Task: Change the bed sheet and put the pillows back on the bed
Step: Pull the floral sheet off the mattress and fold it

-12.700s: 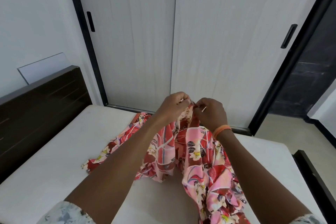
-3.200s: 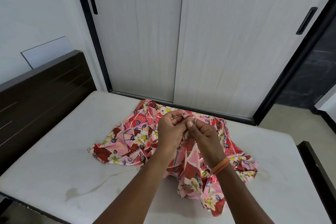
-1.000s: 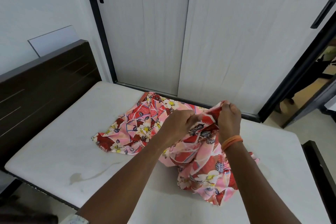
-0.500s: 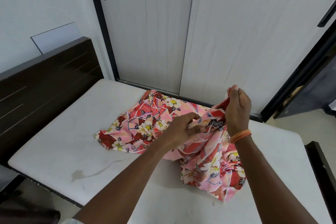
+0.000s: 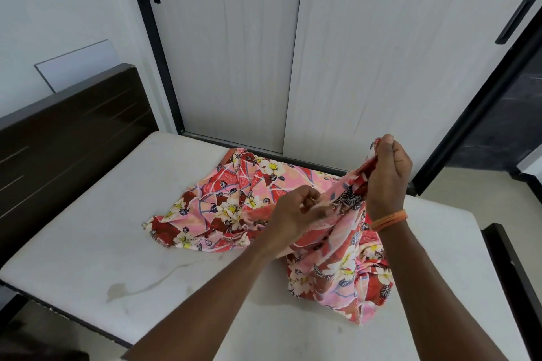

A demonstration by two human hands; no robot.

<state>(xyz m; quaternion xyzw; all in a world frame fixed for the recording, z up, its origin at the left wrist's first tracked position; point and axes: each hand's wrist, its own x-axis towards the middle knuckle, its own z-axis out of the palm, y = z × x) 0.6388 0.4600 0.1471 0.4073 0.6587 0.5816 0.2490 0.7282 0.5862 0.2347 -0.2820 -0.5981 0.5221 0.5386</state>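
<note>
A red and pink floral bed sheet [image 5: 234, 208] lies bunched on the bare white mattress [image 5: 96, 231]. My right hand [image 5: 387, 176] pinches an edge of the sheet and holds it up above the mattress, with an orange band on the wrist. My left hand [image 5: 293, 217] is lower, to the left, its fingers curled around the same edge. The rest of the sheet hangs down in folds under my right hand. No pillows are in view.
A dark wooden headboard [image 5: 64, 138] stands along the left. Pale sliding wardrobe doors [image 5: 366, 67] with black handles rise right behind the mattress. A dark bed frame rail [image 5: 513, 281] runs at the right. A faint stain [image 5: 132, 287] marks the mattress near its front left.
My right hand has lifted its pinch of the sheet up and to the right, away from my left hand. The edge between the hands has stretched out, and the view has drifted left.
</note>
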